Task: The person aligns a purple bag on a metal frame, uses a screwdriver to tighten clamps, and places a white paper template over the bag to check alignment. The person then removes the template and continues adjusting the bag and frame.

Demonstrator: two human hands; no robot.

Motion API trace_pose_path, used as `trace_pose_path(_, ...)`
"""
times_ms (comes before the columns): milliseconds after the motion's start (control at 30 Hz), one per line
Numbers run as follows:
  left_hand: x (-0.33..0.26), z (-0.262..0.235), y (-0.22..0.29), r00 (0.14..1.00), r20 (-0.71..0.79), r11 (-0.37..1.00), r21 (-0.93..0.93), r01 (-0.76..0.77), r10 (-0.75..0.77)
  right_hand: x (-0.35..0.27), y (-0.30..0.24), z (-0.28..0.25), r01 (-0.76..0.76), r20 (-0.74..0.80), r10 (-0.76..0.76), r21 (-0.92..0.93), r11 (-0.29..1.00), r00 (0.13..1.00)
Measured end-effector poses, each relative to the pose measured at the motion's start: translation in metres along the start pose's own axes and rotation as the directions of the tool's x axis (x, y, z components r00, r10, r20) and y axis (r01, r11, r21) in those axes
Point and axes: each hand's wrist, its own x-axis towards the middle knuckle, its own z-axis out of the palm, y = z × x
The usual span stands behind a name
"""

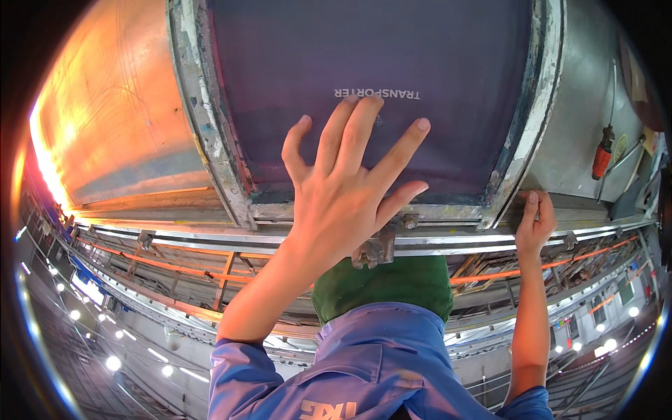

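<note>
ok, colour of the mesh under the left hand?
Dark purple screen mesh, clearest in the head view.

Screen frame [210, 133] at centre, enclosing the mesh panel [420, 49]. Left hand [343, 189] lies spread on the mesh near the frame's lower bar. Right hand [535, 224] rests at the frame's lower right corner, on the rail [175, 241] running beneath the frame. Clamp [374, 248] sits on the rail below the left hand. Table surface [119, 119] extends left of the frame; a handled tool [602, 157] lies to its right.
</note>
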Motion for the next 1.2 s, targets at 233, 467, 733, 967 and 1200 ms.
trace_pose_path(233, 0.005, 0.006, 0.004, 0.996, 0.073, 0.997, 0.062, 0.036, -0.041, 0.002, -0.001, 0.002, 0.023, 0.015, -0.024, 0.011, 1.0, 1.0)
trace_pose_path(467, -0.003, 0.002, -0.006, 0.993, 0.038, 0.989, 0.097, 0.107, -0.111, 0.001, -0.009, -0.002, -0.035, 0.042, 0.036, -0.009, 0.999, 0.998)
trace_pose_path(733, 0.056, -0.014, -0.05, 0.978, -0.196, 0.993, 0.079, 0.085, -0.068, 0.003, -0.01, -0.001, 0.022, 0.05, -0.02, -0.035, 0.999, 0.999)
trace_pose_path(967, 0.106, -0.031, -0.081, 0.976, -0.217, 0.995, 0.103, 0.008, 0.014, 0.004, -0.008, -0.001, 0.032, 0.061, -0.032, -0.011, 0.999, 0.998)
trace_pose_path(1200, 0.121, -0.037, -0.056, 0.998, -0.056, 0.982, 0.186, -0.026, 0.037, 0.006, -0.009, -0.004, 0.056, 0.069, -0.054, -0.034, 0.998, 0.996)
